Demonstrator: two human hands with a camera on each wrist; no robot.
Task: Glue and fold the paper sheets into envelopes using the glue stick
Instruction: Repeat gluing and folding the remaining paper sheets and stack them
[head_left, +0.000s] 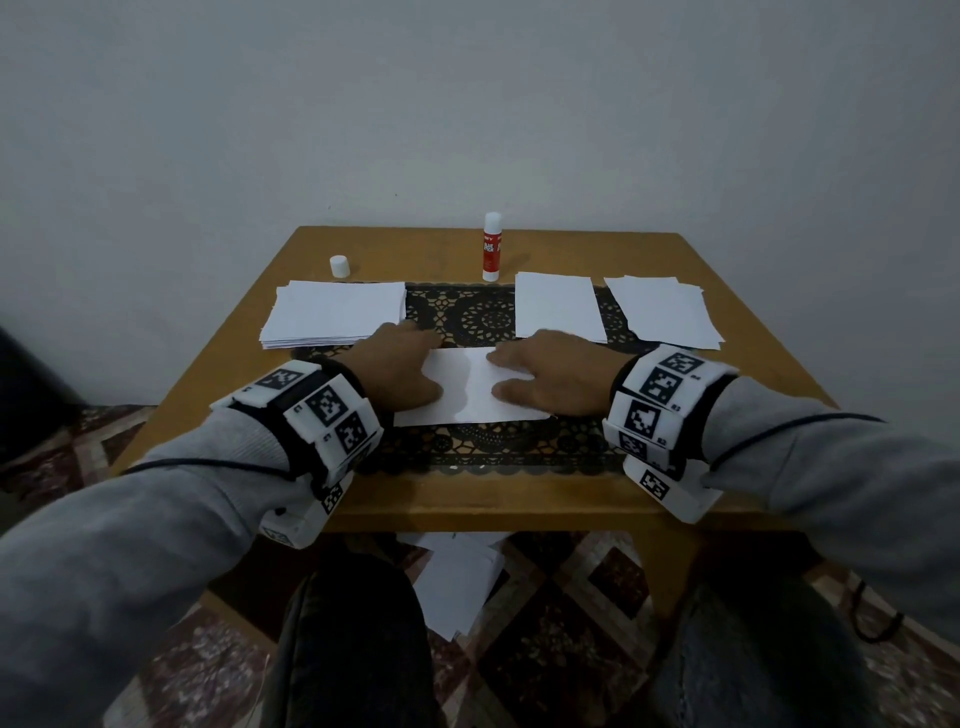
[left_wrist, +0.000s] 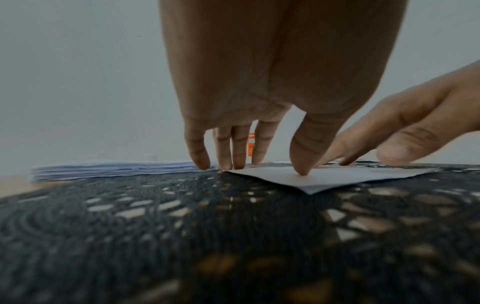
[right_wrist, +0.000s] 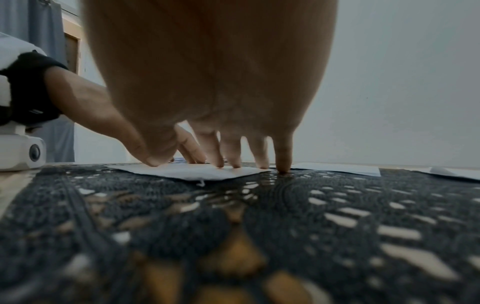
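I have both grips flat — left hand (head_left: 400, 371) and right hand (head_left: 545, 371) released, pressing the folded sheet (head_left: 470, 397) mid-frame — uneven pressure could skew the crease

Grey sleeves (head_left: 130, 525) cover both arms; each wrist wears a black strap (head_left: 623, 371) carrying white blocks (head_left: 332, 410) printed with black square markers.

1. A wooden table (head_left: 727, 291) carries a black lace mat (head_left: 467, 312) across its middle.
2. At 12 o'clock, a glue stick (head_left: 491, 248) stands upright on bare wood.
3. At 11 o'clock, its white cap (head_left: 339, 265) sits well apart.
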